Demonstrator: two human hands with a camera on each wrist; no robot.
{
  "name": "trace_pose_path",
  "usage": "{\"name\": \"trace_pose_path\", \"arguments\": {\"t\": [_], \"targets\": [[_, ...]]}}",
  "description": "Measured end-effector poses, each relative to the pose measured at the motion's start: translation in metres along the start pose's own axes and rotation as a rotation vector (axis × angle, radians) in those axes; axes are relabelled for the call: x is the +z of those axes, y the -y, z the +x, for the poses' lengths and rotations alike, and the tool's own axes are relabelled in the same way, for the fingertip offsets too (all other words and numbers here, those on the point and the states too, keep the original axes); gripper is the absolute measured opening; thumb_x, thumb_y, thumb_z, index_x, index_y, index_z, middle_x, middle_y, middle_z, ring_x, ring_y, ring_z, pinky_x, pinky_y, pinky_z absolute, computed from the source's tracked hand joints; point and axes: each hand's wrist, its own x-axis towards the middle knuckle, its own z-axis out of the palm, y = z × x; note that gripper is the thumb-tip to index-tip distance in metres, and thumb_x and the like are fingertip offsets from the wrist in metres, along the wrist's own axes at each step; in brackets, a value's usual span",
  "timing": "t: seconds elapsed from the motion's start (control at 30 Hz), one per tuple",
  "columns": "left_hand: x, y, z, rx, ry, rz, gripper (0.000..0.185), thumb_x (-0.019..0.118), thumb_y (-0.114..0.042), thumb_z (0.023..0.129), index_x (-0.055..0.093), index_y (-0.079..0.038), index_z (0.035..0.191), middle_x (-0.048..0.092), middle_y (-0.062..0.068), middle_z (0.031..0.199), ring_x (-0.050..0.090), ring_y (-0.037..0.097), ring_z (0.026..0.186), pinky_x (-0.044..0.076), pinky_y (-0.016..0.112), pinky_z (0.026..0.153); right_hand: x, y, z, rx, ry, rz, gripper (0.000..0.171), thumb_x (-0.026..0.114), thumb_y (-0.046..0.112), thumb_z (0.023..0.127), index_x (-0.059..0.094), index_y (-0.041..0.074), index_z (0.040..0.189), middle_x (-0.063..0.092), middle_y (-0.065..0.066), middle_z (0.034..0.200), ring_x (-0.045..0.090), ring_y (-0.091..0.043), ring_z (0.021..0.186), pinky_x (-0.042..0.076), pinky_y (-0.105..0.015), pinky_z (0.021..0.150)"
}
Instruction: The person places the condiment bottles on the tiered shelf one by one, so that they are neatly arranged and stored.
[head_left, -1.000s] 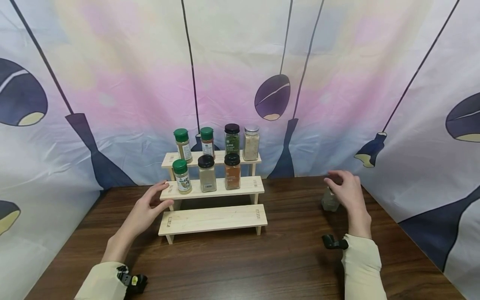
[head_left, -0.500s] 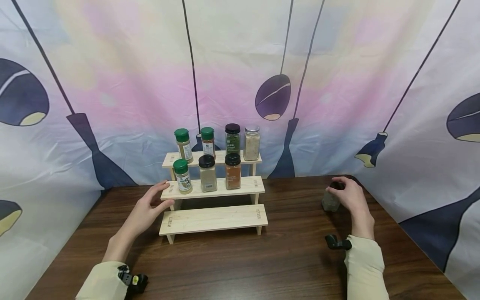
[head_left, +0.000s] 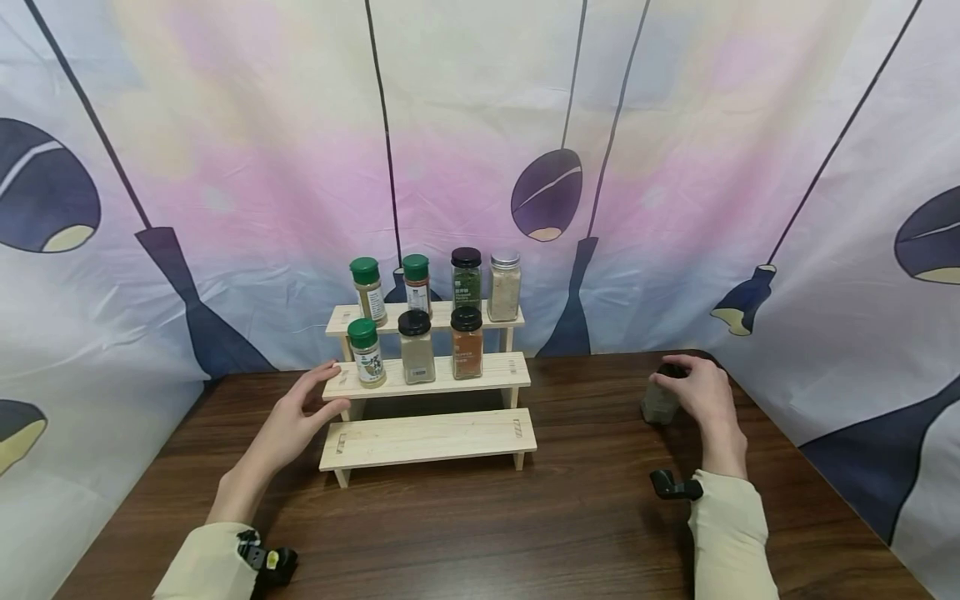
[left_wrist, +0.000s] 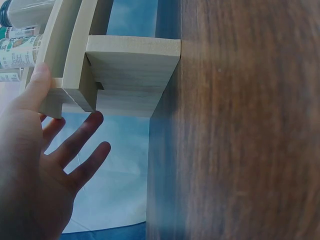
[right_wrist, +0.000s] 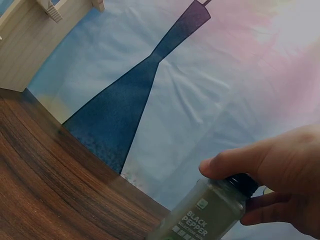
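Note:
At the right of the head view, a black-capped glass spice jar (head_left: 659,405) stands on the table, labelled black pepper in the right wrist view. My right hand (head_left: 705,392) grips it at the cap, thumb on the near side and fingers behind. A three-tier wooden rack (head_left: 431,442) stands left of centre. My left hand (head_left: 288,425) holds the left end of its middle tier between thumb and index finger, the other fingers spread in the left wrist view. On that tier stand a green-capped jar (head_left: 368,358), a pale jar (head_left: 417,354) and an orange pepper jar (head_left: 467,350).
Several more jars, among them a silver-capped jar (head_left: 505,292) and a jar of green flakes (head_left: 466,283), line the top tier. The lowest tier bears no jars. A printed cloth (head_left: 450,125) hangs behind and at both sides of the dark wooden table (head_left: 480,533).
My right hand has lowered slightly and moved right around the black pepper jar's cap, which now shows. The left hand and the rack stay in place.

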Motion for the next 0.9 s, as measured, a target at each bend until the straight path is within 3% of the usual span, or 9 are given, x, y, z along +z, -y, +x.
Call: {"name": "trace_pose_path", "arguments": {"t": [0.33,0.7,0.9], "targets": [[0.0,-0.001,0.0,0.004,-0.002,0.026,0.064,0.063,-0.039,0.098,0.039,-0.017,0.153,0.032,0.01,0.161,0.055,0.037,0.128,0.054,0.043,0.09,0.001,0.015,-0.001,-0.046,-0.057,-0.007,0.052,0.07,0.034,0.092,0.062,0.004,0.134,0.055,-0.031,0.136,0.054,-0.05,0.118,0.048,-0.061,0.089],[-0.001,0.0,0.0,0.008,0.004,-0.003,0.064,0.063,-0.037,0.098,0.037,-0.016,0.154,0.03,0.011,0.162,0.046,0.042,0.136,0.049,0.059,0.097,0.004,0.039,-0.002,-0.128,-0.107,0.043,0.053,0.071,0.035,0.092,0.062,0.004,0.135,0.059,-0.027,0.131,0.056,-0.046,0.117,0.049,-0.06,0.092],[-0.001,0.001,0.0,0.01,0.003,0.015,0.065,0.062,-0.04,0.098,0.038,-0.016,0.154,0.03,0.011,0.162,0.053,0.039,0.13,0.053,0.049,0.092,0.008,0.053,-0.001,-0.171,-0.093,0.064,0.053,0.071,0.038,0.092,0.064,0.006,0.133,0.059,-0.025,0.131,0.057,-0.044,0.116,0.051,-0.058,0.09]]}}
